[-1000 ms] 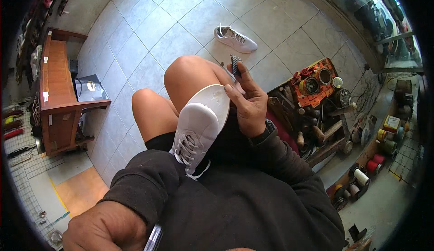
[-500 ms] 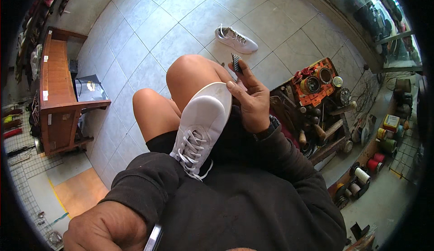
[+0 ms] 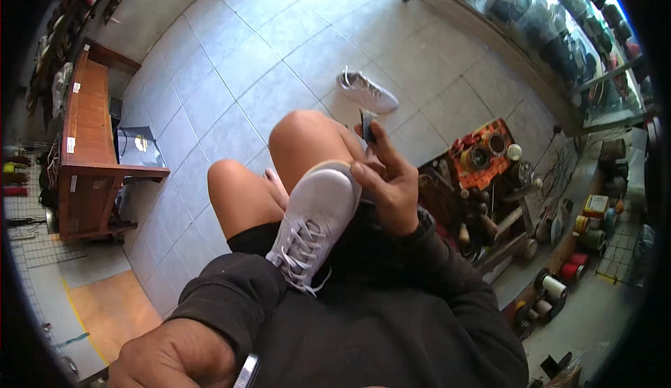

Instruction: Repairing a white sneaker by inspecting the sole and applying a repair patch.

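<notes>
A white lace-up sneaker point(image 3: 316, 217) rests in my lap against my bare thigh, toe pointing away from me. A narrow pale sole edge point(image 3: 328, 167) shows around its toe. My right hand point(image 3: 393, 191) is at the right of the toe, thumb by the sole edge; a small dark grey ribbed strip point(image 3: 368, 125) is pinched in its raised fingers. Near the lower left rim my left hand point(image 3: 175, 356) is large and curled, its fingertips hidden. Whatever it holds does not show. A shiny metal-edged piece point(image 3: 247, 371) appears beside my left sleeve, partly cut off by the lower edge.
A matching white sneaker point(image 3: 368, 90) lies on the tiled floor ahead. To the right stands a toolbox point(image 3: 504, 233) with wooden-handled tools and an orange tray point(image 3: 481, 152). Thread spools point(image 3: 554, 284) line the far right. A wooden bench point(image 3: 91, 126) stands left, a glass cabinet point(image 3: 517, 42) at upper right.
The view has tilted, so my knees, the sneaker and my right hand appear lower. Less of the pale sole shows beyond the toe. My right hand still holds the ribbed strip.
</notes>
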Motion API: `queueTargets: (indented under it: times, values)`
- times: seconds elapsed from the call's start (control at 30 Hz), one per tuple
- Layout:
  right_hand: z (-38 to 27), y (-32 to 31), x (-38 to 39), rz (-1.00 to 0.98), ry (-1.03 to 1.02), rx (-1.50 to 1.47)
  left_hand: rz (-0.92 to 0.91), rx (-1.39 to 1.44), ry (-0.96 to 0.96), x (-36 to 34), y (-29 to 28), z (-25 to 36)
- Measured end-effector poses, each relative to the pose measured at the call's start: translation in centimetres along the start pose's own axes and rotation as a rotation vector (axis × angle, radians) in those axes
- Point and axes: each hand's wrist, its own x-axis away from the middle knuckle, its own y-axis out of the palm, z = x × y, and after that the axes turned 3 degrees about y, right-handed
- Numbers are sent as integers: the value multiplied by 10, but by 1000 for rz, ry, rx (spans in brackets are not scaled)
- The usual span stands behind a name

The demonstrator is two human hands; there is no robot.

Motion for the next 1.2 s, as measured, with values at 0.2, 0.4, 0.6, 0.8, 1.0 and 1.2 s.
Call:
queueTargets:
  times: [0.2,0.4,0.6,0.8,1.0,1.2]
  values:
    - [-5,8,12,-140,-69,-14,17,-128,121,-6,-1,6]
    - [-5,20,10,-241,-125,95,-28,-110,185,-13,-17,17]
    - [0,27,10,-240,-145,64,-80,-197,274,-31,-28,34]
    - [0,24,11,-212,-120,39,-84,-260,343,-36,-33,44]
    - [-4,30,12,-217,-102,2,-106,-323,329,-37,-34,53]
    - [-6,34,12,-269,-133,-50,-88,-335,354,-35,-34,50]
